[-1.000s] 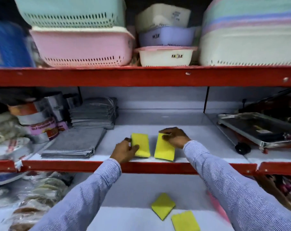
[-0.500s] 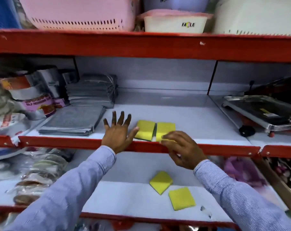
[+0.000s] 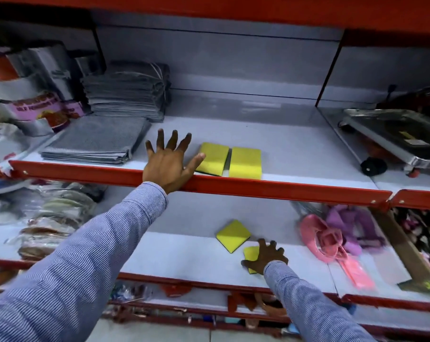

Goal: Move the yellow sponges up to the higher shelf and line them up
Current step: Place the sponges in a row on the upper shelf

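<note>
Yellow sponges sit in two pairs: two lie side by side on the higher shelf (image 3: 307, 154) near its red front lip, the left sponge (image 3: 214, 157) just beside the right sponge (image 3: 246, 162), while a diamond-turned sponge (image 3: 232, 235) and a fourth sponge (image 3: 251, 253) rest on the lower shelf (image 3: 184, 253). Your left hand (image 3: 168, 164) is spread wide and holds nothing, its thumb touching the left sponge's edge. Your right hand (image 3: 267, 255) lies over the fourth sponge with fingers curled on it; whether it grips, you cannot tell.
</note>
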### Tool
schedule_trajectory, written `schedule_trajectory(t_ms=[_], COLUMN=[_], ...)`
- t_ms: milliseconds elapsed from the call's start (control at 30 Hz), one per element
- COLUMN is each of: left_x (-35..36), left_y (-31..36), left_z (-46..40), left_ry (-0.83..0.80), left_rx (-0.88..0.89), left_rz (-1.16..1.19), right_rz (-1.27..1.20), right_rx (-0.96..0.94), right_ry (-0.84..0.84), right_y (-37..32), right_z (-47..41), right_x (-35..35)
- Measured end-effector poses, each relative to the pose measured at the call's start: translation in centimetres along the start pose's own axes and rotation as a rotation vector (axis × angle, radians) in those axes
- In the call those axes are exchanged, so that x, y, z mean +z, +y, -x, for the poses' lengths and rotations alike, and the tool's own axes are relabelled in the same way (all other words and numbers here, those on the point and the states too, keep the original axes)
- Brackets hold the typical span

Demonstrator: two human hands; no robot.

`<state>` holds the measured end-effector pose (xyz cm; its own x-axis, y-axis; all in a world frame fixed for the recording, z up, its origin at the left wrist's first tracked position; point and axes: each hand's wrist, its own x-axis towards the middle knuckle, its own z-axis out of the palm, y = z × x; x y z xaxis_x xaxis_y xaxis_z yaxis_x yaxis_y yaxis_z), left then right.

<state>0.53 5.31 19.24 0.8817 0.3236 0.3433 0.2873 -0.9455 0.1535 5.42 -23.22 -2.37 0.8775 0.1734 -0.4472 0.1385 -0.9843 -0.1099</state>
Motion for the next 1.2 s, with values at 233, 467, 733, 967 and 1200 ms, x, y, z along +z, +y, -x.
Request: schedule_trajectory(t_ms=[233,467,733,967,1200], left_x=[0.0,-0.2,-0.4,-0.6,-0.4], left_y=[0.0,0.1,0.2,0.2,0.2], left_z=[0.2,0.2,0.3,0.5,0.5], left_ry=[0.001,-0.002,-0.012,-0.027,-0.012], left_rx=[-0.020,-0.029,-0.031,-0.043,-0.051], left_rz=[0.015,0.013,0.020,0.026,0.025], right_rz=[-0.101,-0.326,-0.462,-0.261,-0.147], right_rx=[-0.165,-1.046,-0.913,-0.674,-0.873], right_ry=[0.100,0.406,0.917,0.389,0.607], right_y=[0.2,2.3,1.6,0.0,-0.7], right_z=[1.5,10.0,8.9,3.6,4.9], right_x=[-1.8,-10.3,-23.2,-26.9,-25.0])
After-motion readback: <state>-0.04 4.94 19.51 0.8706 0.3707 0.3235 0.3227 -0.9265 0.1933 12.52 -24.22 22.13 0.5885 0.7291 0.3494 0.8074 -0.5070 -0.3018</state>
